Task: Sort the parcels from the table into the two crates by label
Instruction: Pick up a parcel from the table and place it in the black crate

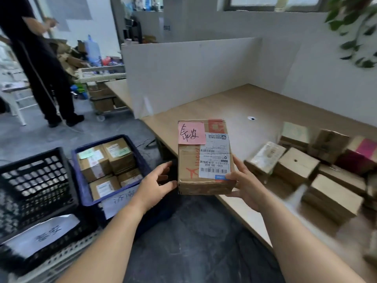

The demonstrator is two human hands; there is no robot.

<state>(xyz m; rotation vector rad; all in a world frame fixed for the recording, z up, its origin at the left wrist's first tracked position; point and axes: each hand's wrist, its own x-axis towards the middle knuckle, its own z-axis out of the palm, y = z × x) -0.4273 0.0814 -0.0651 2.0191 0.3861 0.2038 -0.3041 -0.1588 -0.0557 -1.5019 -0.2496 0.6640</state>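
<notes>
I hold a brown cardboard parcel [190, 166] with a pink handwritten note and a white shipping label, raised over the table's front edge. My right hand [243, 182] grips its right side. My left hand [157, 180] touches its lower left edge with fingers spread. Several more cardboard parcels [295, 166] lie on the wooden table [244, 111] to the right. On the floor at left stands a blue crate [81, 193] holding several parcels. Beside it is a black crate [34, 180] with a handwritten paper sign; I see no parcels in it.
White partition panels [183, 74] wall the table's back and left. A person in dark clothes [40, 68] stands at far left by a cart [104, 94] stacked with boxes. A leafy plant [355, 27] hangs at top right. Grey floor lies between crates and table.
</notes>
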